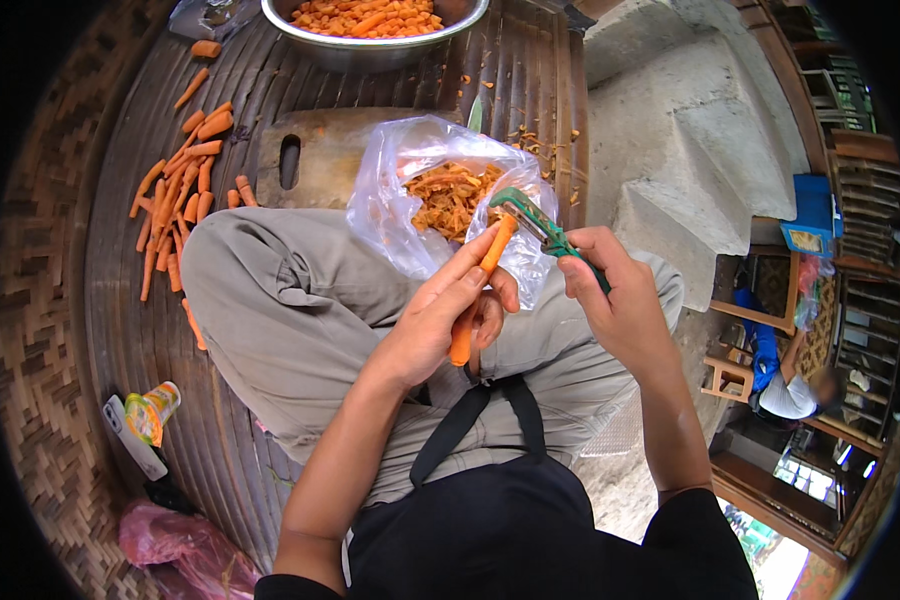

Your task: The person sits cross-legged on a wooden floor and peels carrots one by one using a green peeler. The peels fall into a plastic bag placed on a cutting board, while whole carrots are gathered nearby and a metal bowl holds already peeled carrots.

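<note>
My left hand (457, 300) holds a carrot (501, 244) tilted upward, its lower end showing below my fingers. In my right hand (607, 285) is a vegetable peeler (529, 210) with a green handle, its head close to the carrot's upper end. Whether the blade touches the carrot I cannot tell. Behind both hands, a clear plastic bag (379, 169) stands with its mouth spread, orange-brown peelings (450, 195) inside. Under the bag's far left side lies a wooden cutting board (315, 142) with a slot handle. A pile of carrots (176, 202) is at the left.
A metal bowl (375, 45) of cut carrots stands at the far edge of the slatted bamboo platform (232, 420). To the left lie a phone (131, 435), a printed plastic cup (154, 412) and a pink plastic bag (187, 540). Concrete steps (690, 120) rise at right; another person (787, 394) sits beyond.
</note>
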Action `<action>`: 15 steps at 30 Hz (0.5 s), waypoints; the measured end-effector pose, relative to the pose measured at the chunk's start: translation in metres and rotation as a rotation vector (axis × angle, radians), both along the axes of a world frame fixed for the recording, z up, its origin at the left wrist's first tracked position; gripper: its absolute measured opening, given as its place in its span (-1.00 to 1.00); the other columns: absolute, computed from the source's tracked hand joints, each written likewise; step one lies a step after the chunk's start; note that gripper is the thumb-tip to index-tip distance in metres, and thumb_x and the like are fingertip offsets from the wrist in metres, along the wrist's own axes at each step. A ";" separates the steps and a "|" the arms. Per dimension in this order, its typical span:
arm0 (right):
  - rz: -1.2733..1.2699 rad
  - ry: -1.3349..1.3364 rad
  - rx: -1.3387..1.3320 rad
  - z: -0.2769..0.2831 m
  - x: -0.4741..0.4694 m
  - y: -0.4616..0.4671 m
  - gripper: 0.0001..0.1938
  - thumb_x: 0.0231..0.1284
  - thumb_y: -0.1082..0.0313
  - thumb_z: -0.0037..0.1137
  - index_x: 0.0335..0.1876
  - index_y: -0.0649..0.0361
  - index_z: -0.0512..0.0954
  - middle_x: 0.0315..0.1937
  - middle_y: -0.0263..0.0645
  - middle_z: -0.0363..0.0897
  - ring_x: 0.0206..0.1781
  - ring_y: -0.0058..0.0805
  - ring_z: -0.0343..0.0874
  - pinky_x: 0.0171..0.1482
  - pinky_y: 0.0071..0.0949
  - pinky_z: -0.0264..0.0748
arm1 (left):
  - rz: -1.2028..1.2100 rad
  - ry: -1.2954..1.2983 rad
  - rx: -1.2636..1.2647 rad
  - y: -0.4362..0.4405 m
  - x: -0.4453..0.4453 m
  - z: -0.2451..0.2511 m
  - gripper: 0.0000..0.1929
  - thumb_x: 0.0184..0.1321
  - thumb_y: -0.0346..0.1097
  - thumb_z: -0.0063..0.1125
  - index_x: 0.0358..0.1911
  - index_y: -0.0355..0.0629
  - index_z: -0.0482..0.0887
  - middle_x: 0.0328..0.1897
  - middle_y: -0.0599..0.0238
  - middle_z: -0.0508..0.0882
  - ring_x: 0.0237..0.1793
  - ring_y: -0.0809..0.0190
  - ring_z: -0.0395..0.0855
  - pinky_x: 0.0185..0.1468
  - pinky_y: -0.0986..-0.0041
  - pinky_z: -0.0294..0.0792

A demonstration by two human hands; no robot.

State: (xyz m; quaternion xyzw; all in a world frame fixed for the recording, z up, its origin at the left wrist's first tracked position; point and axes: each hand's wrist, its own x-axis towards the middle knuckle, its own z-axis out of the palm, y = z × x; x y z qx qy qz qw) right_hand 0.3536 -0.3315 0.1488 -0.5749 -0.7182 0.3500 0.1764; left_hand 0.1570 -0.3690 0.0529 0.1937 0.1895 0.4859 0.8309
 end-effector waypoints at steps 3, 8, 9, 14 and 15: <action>-0.041 0.036 -0.027 -0.003 -0.001 -0.001 -0.85 0.46 0.40 0.06 0.01 0.27 0.48 -0.47 -0.30 0.54 -0.42 -0.61 0.49 -0.31 -0.56 0.44 | -0.006 -0.021 -0.004 -0.001 -0.002 -0.002 -0.38 0.55 -0.16 -0.21 0.59 -0.05 -0.04 -0.22 0.20 0.51 -0.55 0.45 0.35 -0.43 0.66 0.25; 0.048 0.010 -0.033 -0.005 0.000 -0.005 -0.83 0.45 0.40 0.09 0.02 0.27 0.49 -0.42 -0.27 0.59 -0.37 -0.56 0.56 -0.28 -0.53 0.47 | -0.035 0.038 -0.015 -0.002 -0.005 -0.003 -0.43 0.57 -0.20 -0.20 0.57 0.01 0.00 -0.32 0.29 0.45 -0.61 0.50 0.26 -0.52 0.67 0.16; 0.085 0.000 -0.014 -0.007 -0.001 -0.008 -0.82 0.42 0.38 0.13 0.02 0.26 0.49 -0.40 -0.20 0.62 -0.37 -0.43 0.62 -0.29 -0.46 0.50 | -0.047 0.037 -0.028 -0.001 -0.005 -0.003 -0.44 0.57 -0.21 -0.20 0.57 0.00 0.01 -0.34 0.31 0.45 -0.63 0.50 0.24 -0.54 0.68 0.14; 0.168 -0.098 0.110 -0.015 -0.001 -0.008 -0.79 0.39 0.31 0.19 0.00 0.23 0.50 -0.37 -0.10 0.67 -0.37 -0.18 0.70 -0.31 -0.32 0.55 | -0.094 0.014 -0.061 -0.002 -0.006 0.000 -0.45 0.59 -0.20 -0.23 0.57 -0.03 0.01 -0.45 0.37 0.42 -0.70 0.53 0.15 -0.61 0.69 0.08; 0.167 -0.125 0.150 -0.015 0.000 -0.004 -0.79 0.39 0.31 0.19 -0.01 0.22 0.51 -0.39 -0.10 0.67 -0.38 -0.17 0.70 -0.32 -0.32 0.54 | -0.096 0.003 -0.061 -0.002 -0.007 0.001 -0.44 0.59 -0.20 -0.24 0.57 -0.03 0.01 -0.46 0.37 0.42 -0.71 0.53 0.13 -0.62 0.69 0.07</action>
